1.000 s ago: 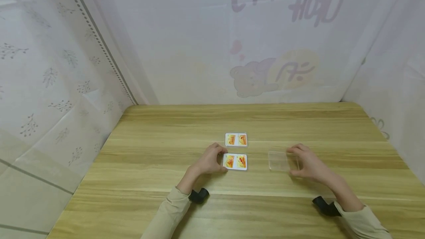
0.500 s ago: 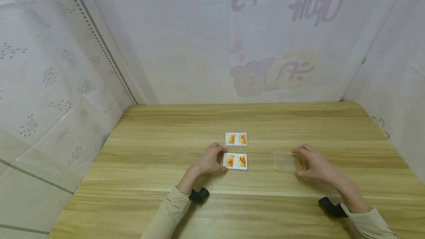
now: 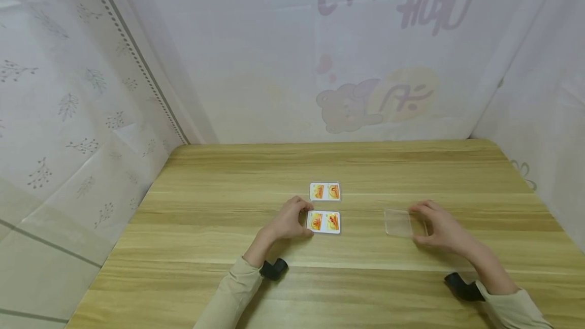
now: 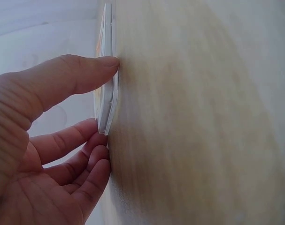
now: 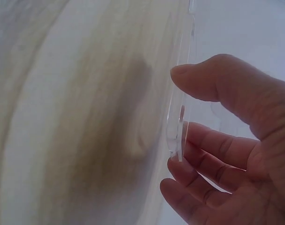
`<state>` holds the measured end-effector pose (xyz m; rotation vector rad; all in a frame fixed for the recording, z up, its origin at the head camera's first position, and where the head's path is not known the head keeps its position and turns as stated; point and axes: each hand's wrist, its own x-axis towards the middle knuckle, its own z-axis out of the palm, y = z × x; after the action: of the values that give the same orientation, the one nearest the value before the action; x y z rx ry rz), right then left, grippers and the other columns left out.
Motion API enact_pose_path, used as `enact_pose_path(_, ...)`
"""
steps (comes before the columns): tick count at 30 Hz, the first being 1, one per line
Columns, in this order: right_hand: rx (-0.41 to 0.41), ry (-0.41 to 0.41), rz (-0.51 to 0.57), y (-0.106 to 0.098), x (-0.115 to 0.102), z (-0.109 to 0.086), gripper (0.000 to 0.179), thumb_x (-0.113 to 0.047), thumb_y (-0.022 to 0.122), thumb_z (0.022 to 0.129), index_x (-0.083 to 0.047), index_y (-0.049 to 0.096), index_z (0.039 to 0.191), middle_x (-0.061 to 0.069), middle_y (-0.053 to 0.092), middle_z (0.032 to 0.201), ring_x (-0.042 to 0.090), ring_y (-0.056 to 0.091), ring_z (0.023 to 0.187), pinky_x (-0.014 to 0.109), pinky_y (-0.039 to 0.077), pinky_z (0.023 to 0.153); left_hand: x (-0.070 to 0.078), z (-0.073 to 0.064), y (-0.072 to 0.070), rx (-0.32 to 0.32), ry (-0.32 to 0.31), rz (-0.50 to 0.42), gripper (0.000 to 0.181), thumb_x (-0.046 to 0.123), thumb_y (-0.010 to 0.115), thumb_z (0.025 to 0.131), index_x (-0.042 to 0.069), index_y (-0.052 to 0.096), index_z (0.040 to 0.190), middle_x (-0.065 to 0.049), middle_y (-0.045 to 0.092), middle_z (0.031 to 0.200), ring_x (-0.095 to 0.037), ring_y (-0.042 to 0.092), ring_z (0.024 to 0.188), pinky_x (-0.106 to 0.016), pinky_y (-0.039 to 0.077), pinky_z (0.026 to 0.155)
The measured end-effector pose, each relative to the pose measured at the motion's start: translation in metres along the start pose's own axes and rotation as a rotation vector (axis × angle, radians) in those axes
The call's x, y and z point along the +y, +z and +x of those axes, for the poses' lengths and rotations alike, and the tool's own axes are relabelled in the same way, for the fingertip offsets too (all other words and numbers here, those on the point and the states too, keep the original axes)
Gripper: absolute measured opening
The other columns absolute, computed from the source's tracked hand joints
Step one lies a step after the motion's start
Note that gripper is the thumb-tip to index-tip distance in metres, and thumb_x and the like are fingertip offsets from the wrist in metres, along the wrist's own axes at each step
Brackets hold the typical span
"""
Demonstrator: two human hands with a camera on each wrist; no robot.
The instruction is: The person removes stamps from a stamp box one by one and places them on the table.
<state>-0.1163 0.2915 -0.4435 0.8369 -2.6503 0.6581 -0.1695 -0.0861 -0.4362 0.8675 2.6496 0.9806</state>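
Observation:
My left hand grips the left end of a stack of picture cards lying on the table, thumb on the near edge and fingers on the far edge. The left wrist view shows the white stack sitting in a shallow clear plastic tray. To the right, my right hand holds a clear plastic lid by its right end, between thumb and fingers. In the right wrist view the lid stands edge-on, close over the table.
A second clear case with picture cards lies just behind the stack. Wood-grain table runs back to a pale printed curtain. Another patterned curtain hangs along the left side.
The right hand has slid to the right with the clear lid, widening the gap to the cards. The left hand and card stack have stayed in place.

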Motion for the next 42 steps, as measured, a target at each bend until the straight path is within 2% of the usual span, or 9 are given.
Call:
enact_pose_path(16,0.001,0.007,-0.002,-0.0009,0.0065,-0.008,0.062,-0.008,0.087,0.051,0.005,0.061,0.105,0.009,0.058,0.098,0.024,0.055,0.085,0.039,0.049,0.07,-0.001,-0.0003,0.0005,-0.003,-0.004,-0.012,0.052,0.009,0.084,0.065,-0.005,0.06,0.109,-0.012,0.054,0.105,-0.026,0.05,0.1,-0.041,0.043,0.09)
enact_pose_path(22,-0.022,0.011,0.01,-0.0009,0.0083,-0.0091,0.06,-0.008,0.086,0.053,0.005,0.061,0.106,0.009,0.057,0.098,0.018,0.051,0.081,0.031,0.046,0.065,-0.0001,-0.0006,-0.0002,-0.008,-0.008,-0.024,0.052,0.008,0.084,0.065,-0.005,0.06,0.109,-0.013,0.054,0.105,-0.026,0.05,0.101,-0.041,0.042,0.09)
enact_pose_path(30,-0.018,-0.005,0.031,-0.0004,0.009,-0.009,0.058,-0.005,0.085,0.053,0.005,0.061,0.105,0.009,0.056,0.097,0.013,0.047,0.077,0.028,0.043,0.061,-0.0004,-0.0004,0.0001,-0.006,-0.006,-0.035,0.052,0.008,0.084,0.065,-0.006,0.06,0.109,-0.013,0.054,0.105,-0.026,0.05,0.1,-0.041,0.043,0.089)
enact_pose_path(42,-0.111,0.09,0.05,-0.0057,0.0052,-0.0068,0.056,-0.008,0.084,0.061,0.007,0.06,0.109,0.01,0.055,0.1,0.015,0.047,0.081,0.029,0.044,0.064,-0.0009,0.0003,0.0001,-0.005,-0.007,-0.033,0.051,0.008,0.084,0.065,-0.005,0.06,0.108,-0.012,0.054,0.105,-0.025,0.05,0.099,-0.04,0.042,0.089)
